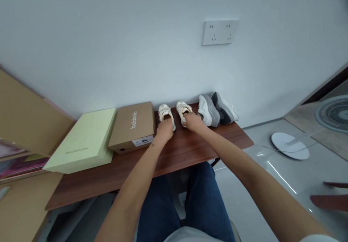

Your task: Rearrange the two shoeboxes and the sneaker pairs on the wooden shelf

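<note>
Two small cream-coloured shoes stand on the brown wooden table (187,147), toes toward the wall. My left hand (165,129) is closed on the heel of the left small shoe (164,109), fingers at its opening. At the heel of the right small shoe (182,106), my right hand (193,121) is closed too, with its fingertips partly hidden. To the right, a larger white-and-grey sneaker (208,111) lies on its side against another sneaker (225,108) with a dark sole. The brown shoebox (130,122) sits just left of my left hand.
A pale yellow box (84,137) is on the table beside the shoebox. Cardboard-coloured shelving (29,111) stands at the far left. The wall carries a double socket (220,32). A fan (334,113) with a round white base (290,146) stands on the floor at right.
</note>
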A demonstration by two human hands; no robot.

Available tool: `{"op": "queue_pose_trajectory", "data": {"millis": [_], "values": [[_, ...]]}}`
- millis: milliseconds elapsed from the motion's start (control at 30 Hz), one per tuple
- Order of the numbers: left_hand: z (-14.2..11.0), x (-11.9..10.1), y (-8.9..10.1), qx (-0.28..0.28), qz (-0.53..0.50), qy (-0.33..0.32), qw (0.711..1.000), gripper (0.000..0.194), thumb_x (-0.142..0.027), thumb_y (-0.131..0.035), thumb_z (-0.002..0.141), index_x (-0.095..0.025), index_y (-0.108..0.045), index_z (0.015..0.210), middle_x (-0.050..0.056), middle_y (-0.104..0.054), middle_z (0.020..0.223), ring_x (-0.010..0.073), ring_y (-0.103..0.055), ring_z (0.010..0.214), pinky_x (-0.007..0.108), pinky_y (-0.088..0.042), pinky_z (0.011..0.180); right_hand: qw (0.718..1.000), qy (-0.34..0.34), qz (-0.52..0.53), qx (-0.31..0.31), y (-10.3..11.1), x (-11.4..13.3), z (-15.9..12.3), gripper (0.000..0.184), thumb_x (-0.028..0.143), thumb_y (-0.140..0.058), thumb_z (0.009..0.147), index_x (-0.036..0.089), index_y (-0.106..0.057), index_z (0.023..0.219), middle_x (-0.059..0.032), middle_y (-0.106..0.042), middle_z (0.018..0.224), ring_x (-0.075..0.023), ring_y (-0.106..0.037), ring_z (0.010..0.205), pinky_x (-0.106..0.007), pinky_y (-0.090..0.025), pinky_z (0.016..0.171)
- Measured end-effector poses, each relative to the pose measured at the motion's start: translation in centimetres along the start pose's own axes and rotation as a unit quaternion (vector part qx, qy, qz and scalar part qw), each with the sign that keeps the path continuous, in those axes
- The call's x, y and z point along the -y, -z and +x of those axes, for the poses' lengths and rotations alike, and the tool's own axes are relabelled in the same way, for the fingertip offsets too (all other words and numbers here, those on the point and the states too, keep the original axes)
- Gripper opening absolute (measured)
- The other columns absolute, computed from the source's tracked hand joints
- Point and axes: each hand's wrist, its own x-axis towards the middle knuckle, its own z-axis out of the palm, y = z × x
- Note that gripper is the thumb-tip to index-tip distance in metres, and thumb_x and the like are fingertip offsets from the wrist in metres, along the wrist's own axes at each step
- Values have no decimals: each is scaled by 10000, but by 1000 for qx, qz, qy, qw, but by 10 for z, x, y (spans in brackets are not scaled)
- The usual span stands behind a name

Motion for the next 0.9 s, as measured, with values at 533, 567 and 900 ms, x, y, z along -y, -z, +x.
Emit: {"op": "queue_pose_trajectory", "data": {"millis": [533,567,900], "values": [[-4,4,-3,26,11,7,1000,351,-70,-565,855,-85,-586,1205,271,-649,1212,374,-600,1227,444,-468,996,1000,6,1,12,-20,17,-6,343,195,-706,871,162,-645,1207,-214,-683,1232,-355,-552,1282,-435,-500,985],[-4,3,-1,20,16,3,1000,354,-79,-566,858,-82,-585,1212,271,-644,1218,378,-594,1232,445,-465,1001,1000,10,1,11,-18,18,-7,344,203,-705,874,156,-644,1209,-220,-677,1240,-362,-559,1273,-436,-498,984],[-6,-39,29,-87,34,-48,994,444,-213,-584,912,-133,-506,1341,176,-650,1245,319,-601,1195,427,-443,1034,996,11,-70,-47,38,-4,-15,324,346,-481,1013,152,-590,1248,-185,-656,1240,-307,-623,1145,-386,-500,913]]}}
